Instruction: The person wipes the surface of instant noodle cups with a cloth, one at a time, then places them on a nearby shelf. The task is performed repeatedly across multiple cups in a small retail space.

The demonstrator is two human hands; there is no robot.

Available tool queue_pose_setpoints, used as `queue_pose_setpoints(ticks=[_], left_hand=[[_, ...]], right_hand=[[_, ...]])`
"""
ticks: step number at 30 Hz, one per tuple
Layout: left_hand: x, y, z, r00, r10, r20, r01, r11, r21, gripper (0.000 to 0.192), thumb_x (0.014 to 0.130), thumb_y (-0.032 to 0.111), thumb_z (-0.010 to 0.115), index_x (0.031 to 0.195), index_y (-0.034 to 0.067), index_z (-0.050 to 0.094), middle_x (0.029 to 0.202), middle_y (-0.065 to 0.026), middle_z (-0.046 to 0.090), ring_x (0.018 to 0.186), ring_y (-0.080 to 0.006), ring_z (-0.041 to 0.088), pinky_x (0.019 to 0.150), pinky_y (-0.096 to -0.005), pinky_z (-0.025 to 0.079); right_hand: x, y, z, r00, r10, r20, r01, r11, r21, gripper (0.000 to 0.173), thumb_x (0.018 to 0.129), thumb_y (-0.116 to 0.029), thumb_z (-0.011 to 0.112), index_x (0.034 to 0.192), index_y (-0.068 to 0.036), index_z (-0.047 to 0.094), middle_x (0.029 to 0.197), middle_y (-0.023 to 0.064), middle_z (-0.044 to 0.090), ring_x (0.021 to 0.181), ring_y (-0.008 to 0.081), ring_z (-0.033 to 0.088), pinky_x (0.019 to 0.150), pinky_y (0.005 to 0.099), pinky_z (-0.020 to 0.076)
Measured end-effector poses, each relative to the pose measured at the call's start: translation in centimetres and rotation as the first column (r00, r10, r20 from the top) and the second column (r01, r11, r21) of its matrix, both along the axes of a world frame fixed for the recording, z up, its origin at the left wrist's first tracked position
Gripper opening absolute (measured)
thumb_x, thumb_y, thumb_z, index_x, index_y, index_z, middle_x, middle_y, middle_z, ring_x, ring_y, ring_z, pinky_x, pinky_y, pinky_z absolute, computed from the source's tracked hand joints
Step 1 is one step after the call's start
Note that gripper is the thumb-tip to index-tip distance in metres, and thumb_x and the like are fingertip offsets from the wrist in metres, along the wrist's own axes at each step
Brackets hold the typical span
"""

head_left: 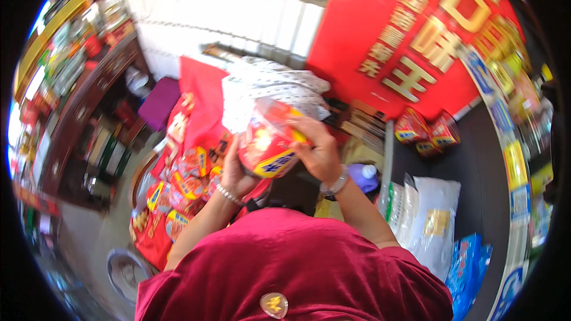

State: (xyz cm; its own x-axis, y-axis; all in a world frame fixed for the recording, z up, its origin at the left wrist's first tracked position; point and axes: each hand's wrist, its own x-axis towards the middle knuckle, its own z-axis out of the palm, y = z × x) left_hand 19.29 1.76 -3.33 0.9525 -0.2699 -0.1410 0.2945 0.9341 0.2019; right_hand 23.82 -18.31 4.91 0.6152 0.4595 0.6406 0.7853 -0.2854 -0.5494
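A round red and yellow food package point(267, 142), likely an instant noodle tub, is held up before my chest. My left hand point(236, 171), with a bead bracelet at the wrist, supports its lower left side. On its right side rest the fingers and thumb of my right hand point(316, 147), which wears a watch. Several similar red packages point(187, 183) lie on a red cloth or bag to the left. Behind the held package is a white dotted cloth point(276, 80).
At the right, a dark shelf point(477, 160) bears red packages point(410, 125), white bags point(435, 218) and a blue bag point(466, 267). A purple bottle point(362, 177) stands beside it. A dark wooden desk point(84, 107) and a basin point(127, 274) are at the left.
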Motion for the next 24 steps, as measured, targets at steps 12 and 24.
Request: queue_pose_setpoints(ticks=[12, 24], left_hand=[[-0.1, -1.9, -2.0, 0.997, -0.047, -0.068, 0.045, 0.998, -0.041, 0.056, 0.101, 0.044, 0.047, 0.142, 0.005, 0.046, 0.144, -0.0166, 0.052, 0.131, -0.0339, 0.05, 0.113, -0.0547, 0.034], [1.4, -5.6, -5.2, 0.975, -0.162, -0.154, 0.173, 0.983, 0.06, 0.043, 0.1, 0.036, 0.056, 0.128, 0.004, 0.058, 0.127, -0.0134, 0.065, 0.116, -0.0271, 0.063, 0.107, -0.0449, 0.046]], right_hand=[[-1.5, -2.3, -0.2, 0.986, -0.165, 0.003, 0.162, 0.964, -0.212, 0.039, 0.092, -0.026, 0.067, 0.125, -0.006, 0.064, 0.124, 0.0132, 0.066, 0.122, 0.0312, 0.057, 0.101, 0.0426, 0.0424], [-4.3, -5.5, 0.1, 0.937, -0.349, 0.02, 0.34, 0.896, -0.285, 0.036, 0.087, -0.023, 0.068, 0.115, -0.001, 0.067, 0.117, 0.019, 0.068, 0.108, 0.0341, 0.064, 0.095, 0.043, 0.0484]])
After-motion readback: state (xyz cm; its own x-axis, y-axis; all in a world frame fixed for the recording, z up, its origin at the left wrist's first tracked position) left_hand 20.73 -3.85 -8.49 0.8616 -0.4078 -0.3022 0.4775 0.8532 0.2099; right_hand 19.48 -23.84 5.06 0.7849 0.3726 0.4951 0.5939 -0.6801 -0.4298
